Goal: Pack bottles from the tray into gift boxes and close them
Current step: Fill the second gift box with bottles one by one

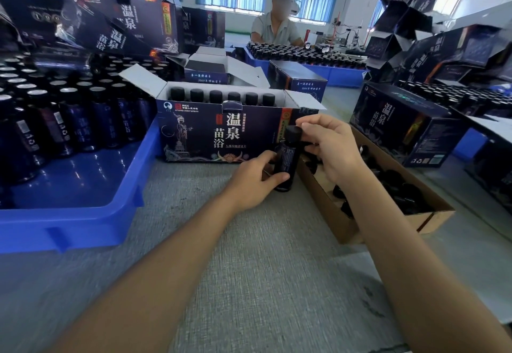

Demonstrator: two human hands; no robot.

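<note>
**Dark bottle held upright at the gift box corner**

At centre frame a glossy, dark, cylindrical bottle (286,158) stands almost upright, long axis vertical, round black cap on top. The left hand (255,180) wraps its lower body and the right hand (329,144) pinches the cap. Just behind is the open printed cardboard gift box (221,133), with six caps in a row inside. A blue plastic tray (83,214) of bottles lies at left, and a brown carton (346,222) of black caps at right.

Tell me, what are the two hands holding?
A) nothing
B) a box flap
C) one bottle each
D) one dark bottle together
D: the left hand grips the body of the dark bottle while the right hand pinches its cap.
</note>
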